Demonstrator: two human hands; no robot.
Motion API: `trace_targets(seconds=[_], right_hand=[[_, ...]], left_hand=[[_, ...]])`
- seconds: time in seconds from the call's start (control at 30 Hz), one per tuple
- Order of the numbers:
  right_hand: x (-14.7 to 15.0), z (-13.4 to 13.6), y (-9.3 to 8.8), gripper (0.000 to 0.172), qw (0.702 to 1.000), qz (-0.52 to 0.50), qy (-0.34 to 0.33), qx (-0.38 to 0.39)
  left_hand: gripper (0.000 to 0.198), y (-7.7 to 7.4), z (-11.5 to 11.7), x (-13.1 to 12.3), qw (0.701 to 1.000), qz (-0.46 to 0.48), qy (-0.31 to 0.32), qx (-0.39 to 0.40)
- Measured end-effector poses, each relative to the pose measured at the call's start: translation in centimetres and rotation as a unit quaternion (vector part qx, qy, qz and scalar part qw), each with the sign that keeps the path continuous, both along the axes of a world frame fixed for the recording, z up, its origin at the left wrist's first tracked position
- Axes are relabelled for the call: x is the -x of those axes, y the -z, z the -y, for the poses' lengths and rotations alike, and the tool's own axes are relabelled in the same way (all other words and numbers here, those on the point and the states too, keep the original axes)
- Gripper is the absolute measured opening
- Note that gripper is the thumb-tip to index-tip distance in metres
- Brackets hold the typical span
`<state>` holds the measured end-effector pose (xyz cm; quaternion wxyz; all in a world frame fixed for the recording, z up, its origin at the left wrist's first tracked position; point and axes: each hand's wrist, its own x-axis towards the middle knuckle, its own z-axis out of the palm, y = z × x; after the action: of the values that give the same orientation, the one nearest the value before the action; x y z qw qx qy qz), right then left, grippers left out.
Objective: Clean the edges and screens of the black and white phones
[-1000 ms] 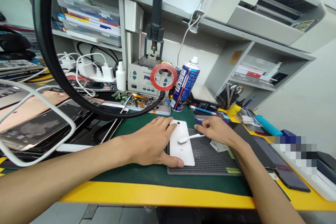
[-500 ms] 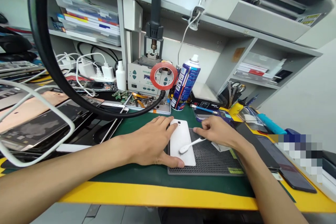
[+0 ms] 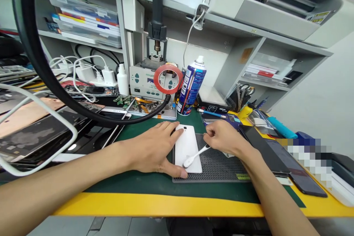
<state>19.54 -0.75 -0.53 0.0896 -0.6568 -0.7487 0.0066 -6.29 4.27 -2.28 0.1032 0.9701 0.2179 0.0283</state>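
A white phone (image 3: pixel 189 143) lies back side up on a dark perforated mat (image 3: pixel 221 166), its camera at the far end. My left hand (image 3: pixel 155 147) steadies it from the left, fingers at the upper edge and thumb at the near corner. In my right hand (image 3: pixel 222 135), closed in a fist, is a white toothbrush (image 3: pixel 197 155). The brush head rests on the phone's lower left part, close to my left thumb. Bristles are hidden beneath the head. Under my right wrist a pale scrap shows partly.
A blue spray can (image 3: pixel 191 86) stands behind the phone, beside red tape (image 3: pixel 158 78) hung on a grey machine. A parts tray (image 3: pixel 166 112) sits before it. Black tubing (image 3: pixel 91 116) arcs across the left. Stacked phone parts (image 3: pixel 33 132) and a dark phone (image 3: pixel 298 169) flank the mat.
The toothbrush head has moved toward the phone's near left corner, and my right hand has shifted slightly with it. My left hand keeps its place on the phone. The whole view has shifted a little.
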Motion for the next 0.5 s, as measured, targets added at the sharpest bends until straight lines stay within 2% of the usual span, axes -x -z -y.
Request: trace_targets(seconds=[0.23,0.43,0.5], right_hand=[[-0.9,-0.3,-0.1,0.037,0.996,0.013,0.087,0.001],[0.4,0.2,0.0,0.044,0.998,0.007,0.025,0.049],[0.2,0.2,0.0,0.044,0.998,0.011,0.036,0.055]], left_hand=[[0.119,-0.2,0.1,-0.1,1.0,-0.008,-0.001,0.0],[0.12,-0.3,0.0,0.0,1.0,-0.008,0.011,0.001],[0.12,-0.4,0.0,0.0,1.0,-0.005,0.011,0.006]])
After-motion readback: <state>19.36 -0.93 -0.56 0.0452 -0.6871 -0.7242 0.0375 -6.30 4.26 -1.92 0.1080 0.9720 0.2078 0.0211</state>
